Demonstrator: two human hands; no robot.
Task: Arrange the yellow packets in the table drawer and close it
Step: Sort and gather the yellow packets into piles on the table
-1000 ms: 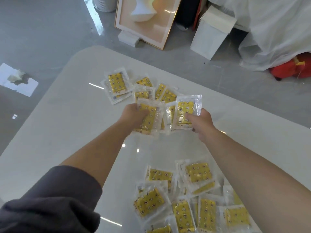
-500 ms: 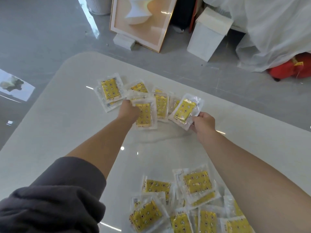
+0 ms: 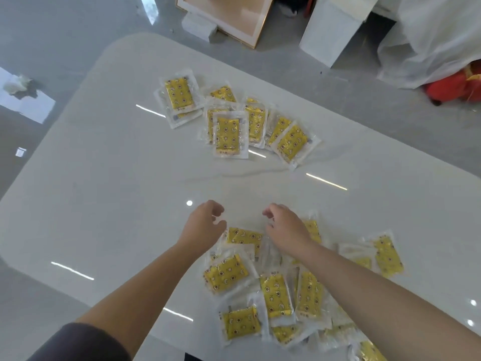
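glossy white table (image 3: 104, 178) fills most of the view, with a dark sleeve (image 3: 78, 342) at its near edge. a loose heap of yellow packets (image 3: 226, 273) in clear wrappers lies on the tabletop, behind and under the wrists, spreading out to the right of the right fingers. the left hand (image 3: 201, 225) and right hand (image 3: 285, 229) hang over the far edge of this heap, close to each other but apart. the left fingers (image 3: 218, 208) are loosely curled and pinch nothing. the right fingers (image 3: 269, 213) are loosely curled too, with nothing between them. well beyond the fingertips a second group of yellow packets (image 3: 227, 134) lies overlapped on the table. past it, on the grey floor (image 3: 65, 35), stand a framed picture (image 3: 229, 16), a white box (image 3: 330, 32) and a white sheet (image 3: 429, 35).
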